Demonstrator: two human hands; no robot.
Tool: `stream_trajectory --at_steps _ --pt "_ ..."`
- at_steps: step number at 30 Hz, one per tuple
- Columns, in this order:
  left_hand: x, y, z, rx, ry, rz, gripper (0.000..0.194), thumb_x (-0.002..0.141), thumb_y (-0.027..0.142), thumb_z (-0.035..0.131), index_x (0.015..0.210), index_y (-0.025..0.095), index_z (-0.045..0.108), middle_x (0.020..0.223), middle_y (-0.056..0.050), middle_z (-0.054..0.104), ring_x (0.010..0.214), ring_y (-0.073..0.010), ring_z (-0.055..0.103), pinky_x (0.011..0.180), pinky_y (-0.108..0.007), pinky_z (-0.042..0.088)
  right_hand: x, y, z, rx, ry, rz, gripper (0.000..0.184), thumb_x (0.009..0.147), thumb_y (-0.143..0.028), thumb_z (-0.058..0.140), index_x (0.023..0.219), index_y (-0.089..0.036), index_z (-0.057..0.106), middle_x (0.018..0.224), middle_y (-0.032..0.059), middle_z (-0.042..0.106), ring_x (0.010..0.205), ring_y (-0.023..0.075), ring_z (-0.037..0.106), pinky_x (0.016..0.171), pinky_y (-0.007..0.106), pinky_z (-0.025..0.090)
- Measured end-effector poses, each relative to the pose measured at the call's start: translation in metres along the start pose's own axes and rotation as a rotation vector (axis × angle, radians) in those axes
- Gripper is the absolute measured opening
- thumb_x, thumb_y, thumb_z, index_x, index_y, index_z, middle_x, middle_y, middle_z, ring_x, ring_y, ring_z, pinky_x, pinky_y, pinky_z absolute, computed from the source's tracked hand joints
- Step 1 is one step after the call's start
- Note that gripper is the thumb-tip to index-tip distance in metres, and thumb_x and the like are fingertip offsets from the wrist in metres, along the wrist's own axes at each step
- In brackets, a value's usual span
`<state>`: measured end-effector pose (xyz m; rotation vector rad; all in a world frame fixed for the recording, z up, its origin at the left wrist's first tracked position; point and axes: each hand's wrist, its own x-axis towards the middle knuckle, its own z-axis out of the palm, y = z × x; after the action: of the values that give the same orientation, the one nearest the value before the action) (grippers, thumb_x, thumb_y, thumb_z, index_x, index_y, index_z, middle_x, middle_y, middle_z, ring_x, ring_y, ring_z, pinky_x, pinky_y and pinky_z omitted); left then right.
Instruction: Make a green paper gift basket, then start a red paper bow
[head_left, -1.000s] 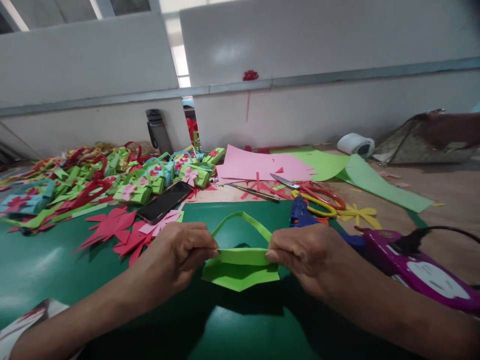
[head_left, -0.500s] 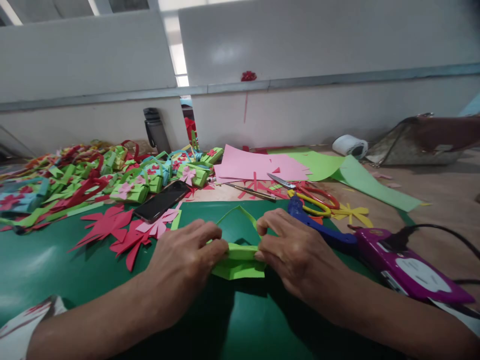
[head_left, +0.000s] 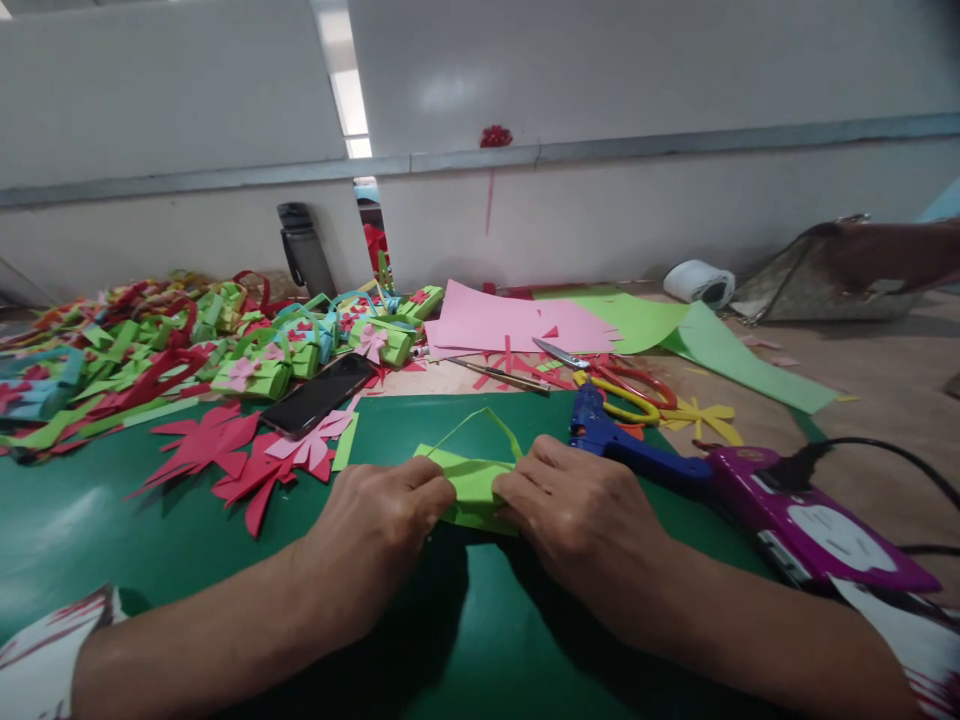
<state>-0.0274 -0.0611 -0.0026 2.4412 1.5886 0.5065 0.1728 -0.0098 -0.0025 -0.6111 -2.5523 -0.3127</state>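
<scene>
Between my hands is a small lime-green paper bag (head_left: 474, 488) with a thin strip handle arching up at its far side. My left hand (head_left: 386, 510) pinches its left end between thumb and fingers. The fingers of my right hand (head_left: 581, 510) are closed on the right end. My fingertips hide both ends of the bag. Left of my left hand lie red paper flowers (head_left: 206, 445) and a pink paper flower (head_left: 311, 440). A blue glue gun (head_left: 630, 445) rests just beyond my right hand.
A black phone (head_left: 319, 395) lies near a heap of finished paper bags (head_left: 247, 375). Scissors (head_left: 622, 385), pink paper sheets (head_left: 517, 320) and a purple power strip (head_left: 817, 520) with a black cord are to the right. A dark bottle (head_left: 306, 250) stands behind, against the white panel.
The green bag's near flap, which stood open towards me, is now folded over, showing a flatter face. My right hand has shifted slightly left and down along it. The view has tilted slightly.
</scene>
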Motion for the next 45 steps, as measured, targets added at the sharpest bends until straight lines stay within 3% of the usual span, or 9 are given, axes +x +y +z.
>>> stream_trajectory --at_steps 7,15,22,27,38,45 --pt "-0.002 0.001 0.004 0.294 0.174 0.143 0.025 0.086 0.009 0.035 0.074 0.017 0.056 0.071 0.0 0.048 0.052 -0.0094 0.039 0.046 -0.023 0.025 0.003 0.0 0.002 -0.037 0.057 0.005 0.017 0.083 -0.013 0.05 0.068 -0.016 0.057 0.063 0.0041 0.055 0.063 0.0182 0.038 0.06 0.032 0.026" --pt "-0.004 0.005 -0.003 0.309 0.269 0.277 0.03 0.088 0.005 0.029 0.074 0.016 0.052 0.066 0.0 0.047 0.055 -0.0129 0.038 0.048 -0.026 0.023 0.005 0.003 0.003 0.023 0.111 -0.052 0.022 0.084 -0.008 0.044 0.068 -0.013 0.059 0.059 0.0039 0.05 0.063 0.0168 0.036 0.063 0.033 0.028" --pt "-0.007 0.004 -0.007 0.292 0.259 0.329 0.023 0.09 0.008 0.032 0.08 0.015 0.051 0.072 -0.002 0.051 0.06 -0.0135 0.041 0.051 -0.026 0.027 0.006 0.002 -0.003 0.095 0.15 -0.069 0.031 0.085 -0.005 0.038 0.063 -0.013 0.058 0.058 0.0032 0.048 0.063 0.0154 0.036 0.07 0.036 0.03" --pt "-0.007 0.002 -0.004 0.31 0.24 0.301 0.022 0.09 0.01 0.033 0.081 0.016 0.051 0.074 -0.002 0.05 0.062 -0.014 0.041 0.052 -0.027 0.027 0.004 0.002 -0.004 0.107 0.165 -0.046 0.027 0.082 -0.005 0.042 0.063 -0.014 0.058 0.06 0.0025 0.051 0.065 0.0152 0.038 0.079 0.04 0.03" --pt "0.004 0.007 -0.008 0.311 0.277 0.277 0.026 0.09 0.013 0.038 0.072 0.018 0.055 0.06 0.002 0.046 0.053 -0.0117 0.036 0.048 -0.027 0.018 0.005 0.004 -0.005 0.055 0.15 -0.067 0.033 0.084 -0.003 0.034 0.057 -0.016 0.049 0.056 -0.0004 0.045 0.064 0.0145 0.036 0.087 0.044 0.028" --pt "0.005 0.007 -0.009 0.272 0.306 0.342 0.026 0.086 0.008 0.038 0.068 0.017 0.055 0.058 0.002 0.046 0.053 -0.0124 0.034 0.051 -0.029 0.021 0.005 0.003 -0.009 0.056 0.127 -0.08 0.032 0.086 -0.005 0.036 0.059 -0.016 0.051 0.059 -0.0001 0.048 0.066 0.015 0.038 0.089 0.045 0.027"
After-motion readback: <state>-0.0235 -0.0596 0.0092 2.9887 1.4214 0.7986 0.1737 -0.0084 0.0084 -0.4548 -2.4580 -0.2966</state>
